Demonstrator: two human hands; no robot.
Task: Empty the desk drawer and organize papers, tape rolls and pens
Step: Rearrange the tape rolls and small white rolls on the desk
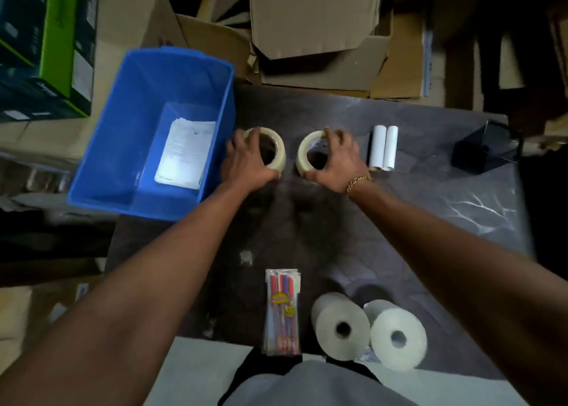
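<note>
Two tape rolls head our list for the head view, the only view we have.

- Left tape roll (279,159), at 12 o'clock from the middle of the surface (399,221), lies flat. The left hand (246,163) grasps it, fingers curled over its rim.
- Right tape roll (302,156) lies just beside the first and apart from it. The right hand (338,166) grasps it the same way.
- Blue bin (132,98), at 10 o'clock, touches the surface edge. Papers (186,153) lie in one stack on its floor.
- Two small white rolls (384,147), at 1 o'clock, lie side by side and touching.
- Dark holder (485,147) stands at 2 o'clock. We cannot tell its contents.
- Pack of pens (282,312), at 6 o'clock, is sealed in its sleeve.
- Two large paper rolls (341,325), at 5 o'clock, sit side by side.
- Cardboard boxes (319,21) lie beyond the far edge.

Progress, as we judge it: the papers are gathered and the like items are paired in rows, so sorting is well along. We see no drawer, so we cannot confirm that it is empty. The tape rolls are being squared up, and the pens lie apart from the holder, perhaps not yet stowed.
</note>
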